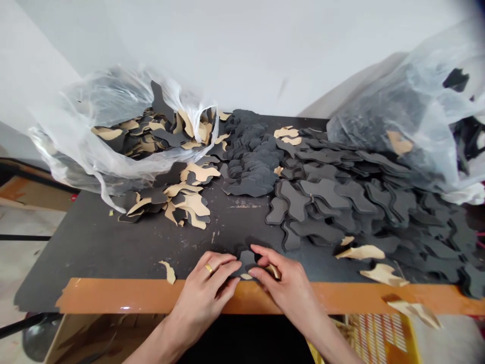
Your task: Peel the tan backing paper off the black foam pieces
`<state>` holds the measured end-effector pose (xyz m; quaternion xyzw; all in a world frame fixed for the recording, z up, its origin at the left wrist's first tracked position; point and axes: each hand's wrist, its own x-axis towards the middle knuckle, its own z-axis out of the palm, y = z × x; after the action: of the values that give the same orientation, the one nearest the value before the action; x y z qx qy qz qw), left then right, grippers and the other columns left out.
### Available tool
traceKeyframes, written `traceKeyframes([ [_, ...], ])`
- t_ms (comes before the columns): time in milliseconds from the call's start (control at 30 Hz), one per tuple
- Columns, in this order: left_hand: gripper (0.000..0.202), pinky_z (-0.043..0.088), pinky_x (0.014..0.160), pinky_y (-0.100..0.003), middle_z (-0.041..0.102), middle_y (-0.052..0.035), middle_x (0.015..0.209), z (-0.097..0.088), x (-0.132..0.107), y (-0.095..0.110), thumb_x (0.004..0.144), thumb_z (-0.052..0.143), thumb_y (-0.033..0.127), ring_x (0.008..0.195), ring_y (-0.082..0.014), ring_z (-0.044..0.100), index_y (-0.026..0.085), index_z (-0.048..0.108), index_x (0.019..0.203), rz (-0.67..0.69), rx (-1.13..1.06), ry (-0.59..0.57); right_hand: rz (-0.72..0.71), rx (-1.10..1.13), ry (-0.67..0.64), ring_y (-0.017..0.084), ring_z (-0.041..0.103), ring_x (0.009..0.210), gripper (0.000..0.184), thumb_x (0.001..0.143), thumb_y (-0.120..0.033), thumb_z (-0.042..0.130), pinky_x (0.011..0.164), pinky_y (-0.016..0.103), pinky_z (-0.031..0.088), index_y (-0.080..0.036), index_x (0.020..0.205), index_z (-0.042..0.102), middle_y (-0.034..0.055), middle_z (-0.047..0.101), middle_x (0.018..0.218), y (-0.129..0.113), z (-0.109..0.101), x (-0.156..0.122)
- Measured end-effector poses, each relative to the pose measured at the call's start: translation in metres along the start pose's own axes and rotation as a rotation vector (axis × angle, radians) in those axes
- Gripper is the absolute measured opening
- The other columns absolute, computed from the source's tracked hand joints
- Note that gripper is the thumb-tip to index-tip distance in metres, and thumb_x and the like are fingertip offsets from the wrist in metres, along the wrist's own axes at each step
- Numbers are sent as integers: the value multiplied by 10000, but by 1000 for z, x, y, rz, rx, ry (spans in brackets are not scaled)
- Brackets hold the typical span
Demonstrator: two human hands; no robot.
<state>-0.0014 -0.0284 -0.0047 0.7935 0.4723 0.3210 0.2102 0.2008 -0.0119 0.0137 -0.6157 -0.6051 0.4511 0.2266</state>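
Shows a left hand (206, 284) and a right hand (284, 284) meeting at the near edge of a dark table (113, 247), just behind its orange tape strip (132, 296). Grips one small black foam piece (247, 258) between both sets of curled fingertips, low against the tabletop. Pinches a tan paper scrap (273, 271) under the right thumb. Farther back, heaps of black pieces (326, 202), tan-backed ones spilling from a clear bag (76, 141) at left, a second bag (417, 116) at right.

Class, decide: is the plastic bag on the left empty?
No, the left plastic bag holds a heap of black and tan cut pieces.
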Motion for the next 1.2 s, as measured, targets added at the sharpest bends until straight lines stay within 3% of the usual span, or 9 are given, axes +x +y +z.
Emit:
traceKeyframes([
  [133, 258, 551, 859, -323, 693, -76, 1059, 0, 1, 0, 896, 624, 101, 933, -190, 621, 191, 666, 1134, 18, 3, 17, -216, -125, 113, 171, 653, 816, 195, 872, -244, 657, 738, 262, 534, -217, 1064, 643, 46, 658, 960, 3, 0, -8],
  [300, 257, 557, 835, -319, 703, -78, 1054, 3, 3, -2, 904, 622, 108, 916, -188, 618, 176, 684, 1144, 57, 1, 60, -398, -225, 130, 115, 621, 683, 189, 920, -214, 608, 678, 247, 566, -209, 1108, 620, 79, 597, 1098, 11, 3, -18],
  [500, 261, 543, 859, -321, 708, -79, 1071, 2, 3, -3, 892, 637, 90, 946, -195, 595, 162, 697, 1135, 40, 5, 43, -554, -352, 219, 203, 639, 989, 257, 937, -171, 590, 856, 312, 577, -162, 1194, 602, 117, 603, 1108, 22, 11, -20],
  [733, 241, 527, 863, -343, 698, -79, 1082, 0, 1, 0, 895, 644, 111, 956, -208, 576, 172, 696, 1122, 24, 49, 42, -613, -364, 263, 212, 627, 953, 242, 916, -132, 610, 827, 340, 586, -137, 1158, 621, 118, 621, 1065, 24, 15, -18],
  [967, 117, 521, 843, -318, 678, -75, 1023, 1, 0, 0, 889, 657, 116, 918, -190, 600, 163, 701, 987, -22, 29, 70, -601, -341, 244, 213, 618, 967, 252, 914, -124, 615, 842, 349, 582, -126, 1165, 623, 124, 612, 1074, 25, 14, -17],
  [1200, 147, 522, 839, -324, 676, -78, 1032, 2, -1, -1, 882, 672, 108, 925, -193, 595, 162, 699, 1016, -23, 23, 69, -585, -333, 241, 207, 620, 965, 257, 911, -114, 614, 836, 332, 580, -120, 1168, 628, 122, 607, 1070, 25, 15, -17],
])
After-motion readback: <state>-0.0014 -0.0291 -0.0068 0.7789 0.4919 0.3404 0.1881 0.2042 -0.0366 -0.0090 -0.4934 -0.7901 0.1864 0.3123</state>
